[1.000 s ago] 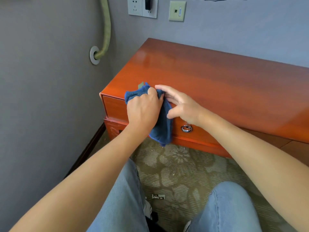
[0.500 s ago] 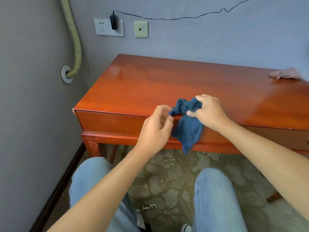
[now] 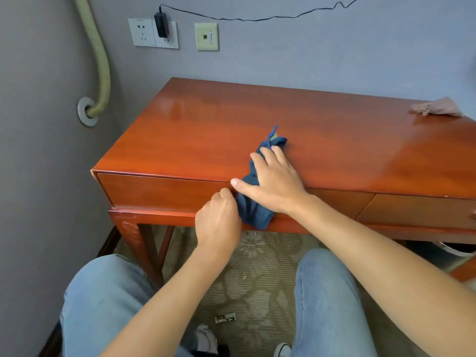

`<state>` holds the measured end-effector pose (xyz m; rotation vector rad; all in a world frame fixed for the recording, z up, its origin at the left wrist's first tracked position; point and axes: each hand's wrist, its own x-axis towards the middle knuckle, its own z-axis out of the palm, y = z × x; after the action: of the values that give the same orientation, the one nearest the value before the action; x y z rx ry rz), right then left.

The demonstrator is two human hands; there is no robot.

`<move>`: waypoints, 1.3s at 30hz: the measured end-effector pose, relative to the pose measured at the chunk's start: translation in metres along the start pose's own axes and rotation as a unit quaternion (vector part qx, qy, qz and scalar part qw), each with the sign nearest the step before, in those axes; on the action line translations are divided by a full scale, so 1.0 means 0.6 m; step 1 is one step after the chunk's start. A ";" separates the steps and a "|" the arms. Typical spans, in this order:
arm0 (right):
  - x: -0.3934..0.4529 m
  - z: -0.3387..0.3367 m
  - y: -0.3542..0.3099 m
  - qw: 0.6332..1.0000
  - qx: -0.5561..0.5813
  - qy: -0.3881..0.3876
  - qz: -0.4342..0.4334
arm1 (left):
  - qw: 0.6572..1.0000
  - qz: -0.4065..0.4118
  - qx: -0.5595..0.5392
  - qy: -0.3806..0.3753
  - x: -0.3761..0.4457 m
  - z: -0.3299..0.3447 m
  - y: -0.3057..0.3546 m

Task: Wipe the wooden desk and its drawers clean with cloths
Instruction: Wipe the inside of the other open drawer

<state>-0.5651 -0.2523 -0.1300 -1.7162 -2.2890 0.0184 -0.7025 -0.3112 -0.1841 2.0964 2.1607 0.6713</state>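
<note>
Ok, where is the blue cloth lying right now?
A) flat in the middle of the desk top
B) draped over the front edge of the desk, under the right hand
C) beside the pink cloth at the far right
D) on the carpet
B: the right hand presses the blue cloth over the desk front edge, its lower part hanging over the drawer front.

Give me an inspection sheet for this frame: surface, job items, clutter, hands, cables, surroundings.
Surface: wooden desk, glossy top, drawers shut.
Job items: blue cloth draped over the front edge; pink cloth at the far right of the top.
Clutter: small wrapper on the carpet.
Hands: right hand presses flat on the blue cloth; left hand curled beside its hanging end, grip unclear.
Cables: black adapter in the wall socket, cord running right along the wall.
Surroundings: hose entering a wall port at left.
</note>
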 end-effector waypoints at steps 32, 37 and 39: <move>0.011 -0.092 0.134 0.965 0.160 -0.204 0.047 | 0.982 0.167 0.031 0.079 -0.065 -0.080 -0.070; 0.000 -0.101 0.146 0.979 0.033 -0.201 0.003 | 0.974 0.219 0.048 -0.004 -0.093 -0.112 -0.086; -0.008 -0.097 0.136 0.989 0.000 -0.144 -0.022 | 0.965 0.251 0.051 -0.051 -0.107 -0.123 -0.095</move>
<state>-0.4736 -0.2417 -0.0894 -1.7601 -2.5282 0.2743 -0.7761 -0.3919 -0.1539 2.6962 1.6453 0.4696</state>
